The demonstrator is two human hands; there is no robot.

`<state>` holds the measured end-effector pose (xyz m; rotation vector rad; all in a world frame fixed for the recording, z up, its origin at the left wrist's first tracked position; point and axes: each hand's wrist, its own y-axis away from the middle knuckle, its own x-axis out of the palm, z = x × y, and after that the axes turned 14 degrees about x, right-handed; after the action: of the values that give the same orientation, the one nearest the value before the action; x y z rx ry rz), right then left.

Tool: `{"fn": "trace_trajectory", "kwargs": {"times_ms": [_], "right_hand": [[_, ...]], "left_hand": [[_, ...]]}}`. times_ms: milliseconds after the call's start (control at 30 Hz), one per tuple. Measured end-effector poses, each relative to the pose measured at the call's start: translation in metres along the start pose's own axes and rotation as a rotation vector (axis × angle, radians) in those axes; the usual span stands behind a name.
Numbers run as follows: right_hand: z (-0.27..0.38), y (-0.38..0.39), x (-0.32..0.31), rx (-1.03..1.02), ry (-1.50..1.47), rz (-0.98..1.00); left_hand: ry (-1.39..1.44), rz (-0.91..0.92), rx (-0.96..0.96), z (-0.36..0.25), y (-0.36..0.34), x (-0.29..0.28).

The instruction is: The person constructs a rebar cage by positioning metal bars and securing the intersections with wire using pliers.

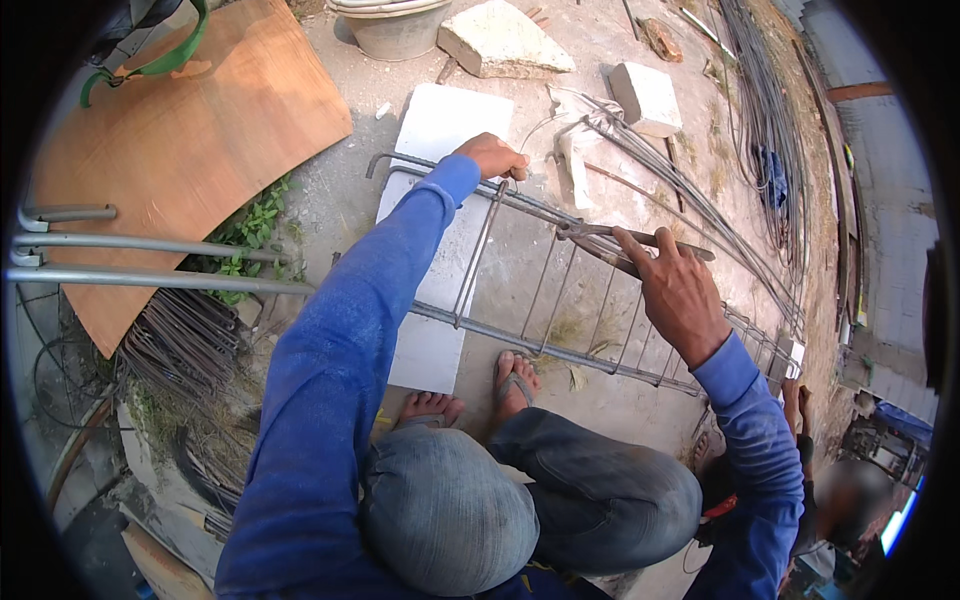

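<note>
A long cage of steel bars [600,368], with thin square stirrups [478,250] spaced along it, lies crosswise in front of my legs. My left hand [492,157] is closed just above its far bars, near a stirrup; a thin wire [538,129] curves out from the fingers. In my right hand [682,298] are metal pincers [690,249], gripped by the handles. The pincers' jaws point left and meet the far bars to the right of my left hand. Whether they bite on a wire is too small to tell.
A white board [428,355] lies under the cage's left end. Plywood [230,120], grey pipes [170,282] and stacked rods [185,335] are at left. Beyond lie a bucket [390,30], white blocks [645,98] and long bars [765,130]. At right, another person's hand [796,400] is by the cage's end.
</note>
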<state>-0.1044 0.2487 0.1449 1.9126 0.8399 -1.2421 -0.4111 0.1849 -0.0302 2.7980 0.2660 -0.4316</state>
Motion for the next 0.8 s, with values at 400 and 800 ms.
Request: {"fn": "trace_trajectory", "kwargs": {"times_ms": [400, 800], "right_hand": [[0.126, -0.131, -0.010, -0.123, 0.182, 0.130], [0.191, -0.130, -0.011, -0.297, 0.512, -0.099]], "left_hand": [[-0.134, -0.128, 0.118, 0.071, 0.031, -0.020], [-0.122, -0.102, 0.082, 0.085, 0.048, -0.026]]}}
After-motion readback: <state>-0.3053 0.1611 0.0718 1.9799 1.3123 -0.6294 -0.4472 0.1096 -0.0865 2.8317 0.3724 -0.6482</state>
